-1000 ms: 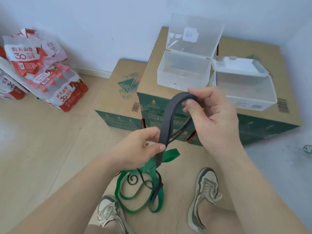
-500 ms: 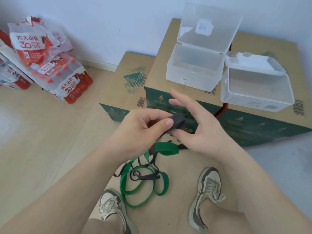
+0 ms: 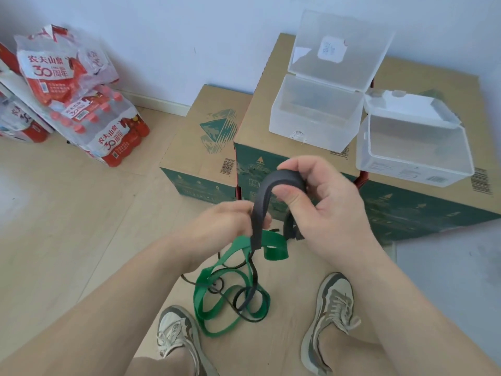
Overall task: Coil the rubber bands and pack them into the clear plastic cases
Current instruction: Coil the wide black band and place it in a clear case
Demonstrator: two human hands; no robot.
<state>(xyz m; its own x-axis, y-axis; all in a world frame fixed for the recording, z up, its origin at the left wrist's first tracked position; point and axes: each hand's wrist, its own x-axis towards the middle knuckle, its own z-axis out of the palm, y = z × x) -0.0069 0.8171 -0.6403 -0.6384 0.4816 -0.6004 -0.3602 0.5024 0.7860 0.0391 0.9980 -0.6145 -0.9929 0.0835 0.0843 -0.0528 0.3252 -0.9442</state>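
Both my hands hold a flat black rubber band [image 3: 261, 204] in front of the boxes. My right hand [image 3: 322, 202] pinches its top bend, arched over my fingers. Lower down, my left hand [image 3: 219, 229] grips the same band, and its tail hangs to the floor. A green rubber band [image 3: 230, 291] lies in loose loops on the floor between my shoes, tangled with the black tail. Two clear plastic cases stand open and empty on the cardboard box: the left case [image 3: 311, 115] with its lid upright, the right case [image 3: 412, 150] with its lid tipped back.
Two cardboard boxes stand against the wall, a tall one [image 3: 257, 109] under the cases and a lower one [image 3: 200, 147] to its left. Shrink-wrapped bottle packs [image 3: 89, 118] are piled at the far left. My shoes [image 3: 333, 316] flank the green band on the wooden floor.
My right hand has risen and drawn the black band up into an arch again. The left hand has slid down along the band. The camera has moved slightly.
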